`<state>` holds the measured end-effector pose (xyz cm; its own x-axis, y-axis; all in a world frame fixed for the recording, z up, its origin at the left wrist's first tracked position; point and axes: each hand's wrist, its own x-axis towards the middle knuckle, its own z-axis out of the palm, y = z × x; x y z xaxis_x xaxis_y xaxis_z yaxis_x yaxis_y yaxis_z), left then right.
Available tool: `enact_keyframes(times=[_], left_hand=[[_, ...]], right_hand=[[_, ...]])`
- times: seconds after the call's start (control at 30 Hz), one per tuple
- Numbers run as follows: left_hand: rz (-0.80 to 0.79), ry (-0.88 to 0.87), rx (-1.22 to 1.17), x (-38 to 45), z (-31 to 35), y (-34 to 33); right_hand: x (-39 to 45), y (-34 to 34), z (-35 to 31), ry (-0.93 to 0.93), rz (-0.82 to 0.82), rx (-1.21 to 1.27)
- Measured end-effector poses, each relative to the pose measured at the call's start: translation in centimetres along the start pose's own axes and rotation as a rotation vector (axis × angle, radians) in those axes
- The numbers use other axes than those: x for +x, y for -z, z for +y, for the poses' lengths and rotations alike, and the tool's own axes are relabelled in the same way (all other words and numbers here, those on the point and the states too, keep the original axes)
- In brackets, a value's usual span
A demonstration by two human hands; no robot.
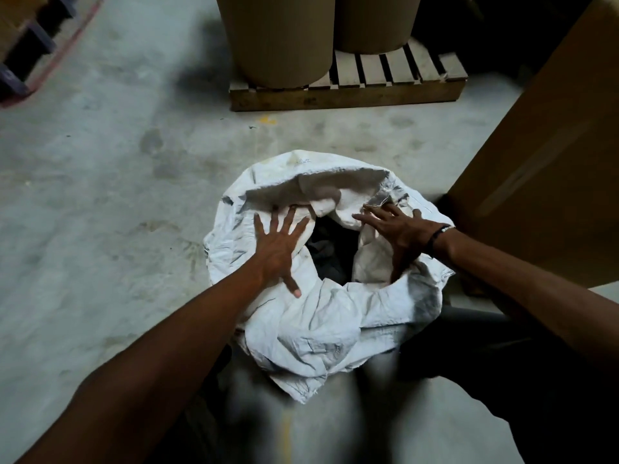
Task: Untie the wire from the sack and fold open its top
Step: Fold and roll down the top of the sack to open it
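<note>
Fingers (290,218) spread on sack (321,316) rim

- What fills the sack (321,316) cannot be told: its mouth shows only a dark hollow with dim grey folds.
- The right hand (398,236) has its thumb tucked behind the sack's folded rim, out of sight.
- The two cardboard drums (278,38) on the pallet (348,92) are cut off by the top edge, so their height and tops are unseen.
- The big brown box (549,169) runs off the right edge.
- A dark pallet (23,51) at the upper left is blurred and cropped.
- The sack's base and the floor (100,195) just below it dissolve into a dark smear.
- Both arms leave the picture at the bottom corners.
</note>
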<state>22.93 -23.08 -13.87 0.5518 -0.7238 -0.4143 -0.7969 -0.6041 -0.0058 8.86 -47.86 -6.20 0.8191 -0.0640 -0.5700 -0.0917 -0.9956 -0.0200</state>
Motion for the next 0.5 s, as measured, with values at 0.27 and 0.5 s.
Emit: enact_keyframes(times=[0.27,0.5], left_hand=[[-0.061,-0.003,0.365,-0.5,-4.1,0.7],[0.001,-0.03,-0.071,-2.2,-1.4,4.7]], right_hand=[[0.9,0.2,2.3,-0.089,-0.05,-0.103],[0.4,1.1,1.4,0.116,0.102,0.095]])
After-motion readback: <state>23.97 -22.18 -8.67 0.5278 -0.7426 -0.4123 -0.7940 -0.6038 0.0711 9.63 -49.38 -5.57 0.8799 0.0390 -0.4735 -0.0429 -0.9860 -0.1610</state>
